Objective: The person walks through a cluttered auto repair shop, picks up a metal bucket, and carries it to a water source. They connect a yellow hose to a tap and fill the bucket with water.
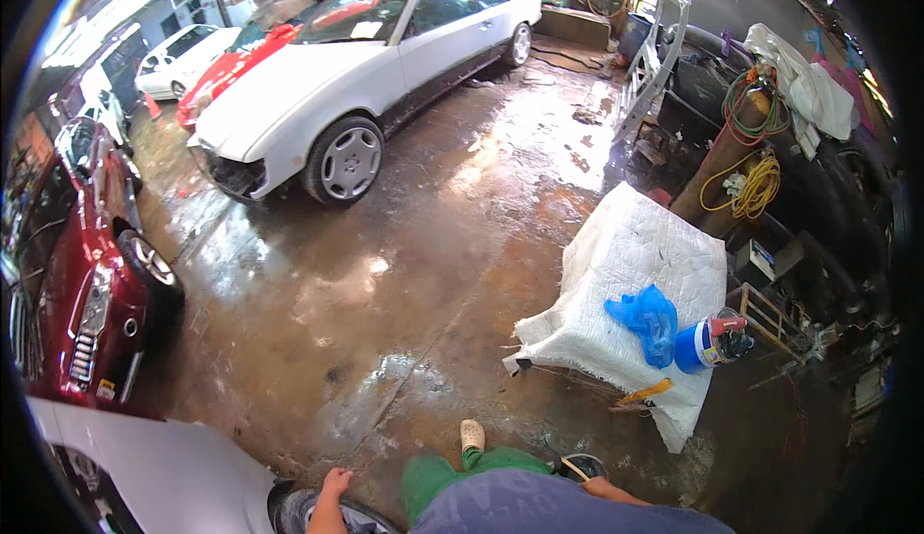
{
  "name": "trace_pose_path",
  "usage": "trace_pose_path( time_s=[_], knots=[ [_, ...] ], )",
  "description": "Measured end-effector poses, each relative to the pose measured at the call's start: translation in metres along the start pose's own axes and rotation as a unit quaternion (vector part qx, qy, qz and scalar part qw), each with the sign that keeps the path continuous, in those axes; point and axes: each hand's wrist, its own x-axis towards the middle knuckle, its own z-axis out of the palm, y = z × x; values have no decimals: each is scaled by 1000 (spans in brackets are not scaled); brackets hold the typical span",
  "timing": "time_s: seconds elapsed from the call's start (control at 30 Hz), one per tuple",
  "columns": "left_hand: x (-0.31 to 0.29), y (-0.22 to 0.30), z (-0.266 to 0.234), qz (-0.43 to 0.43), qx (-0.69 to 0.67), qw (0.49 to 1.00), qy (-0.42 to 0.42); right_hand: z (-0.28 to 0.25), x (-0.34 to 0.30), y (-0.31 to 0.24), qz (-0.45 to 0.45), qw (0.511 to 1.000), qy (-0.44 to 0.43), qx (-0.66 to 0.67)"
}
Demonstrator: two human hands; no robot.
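Observation:
My left hand [337, 482] hangs at my side above the wheel [332, 513] of a white car. Its fingers look loosely curled, and I see nothing in them. My right hand [603, 489] is low by my right hip, partly hidden by my dark shirt, its fingers closed. Right beside it is a round dark thing with a pale rim [583, 467], crossed by a thin pale strip. Whether the hand grips that strip or the thing itself is too small to tell. My foot in a beige clog [472, 435] steps forward on the wet floor.
A white coupe [385, 48] stands ahead, a dark red car [101, 274] at left, a white fender [164, 457] near left. At right, a white-draped stand [635, 245] bears a blue bag [647, 322] and a blue container [695, 346]. Coiled hoses [756, 188] hang behind it.

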Motion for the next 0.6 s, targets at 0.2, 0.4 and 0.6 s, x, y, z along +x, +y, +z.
trace_pose_path(
  time_s=[0.2, 0.4, 0.6],
  knots=[
    [57, 14, -22, -167, -83, 964, -188, -5, 78, -57, 116, 993, -4, 31],
    [244, 105, -162, 65, 162, 974, -144, -83, 159, -197, 82, 995, 19, -45],
    [423, 307, -303, 123, 100, 987, 18, -151, 220, -274, 106, 990, 59, 76]
  ],
)
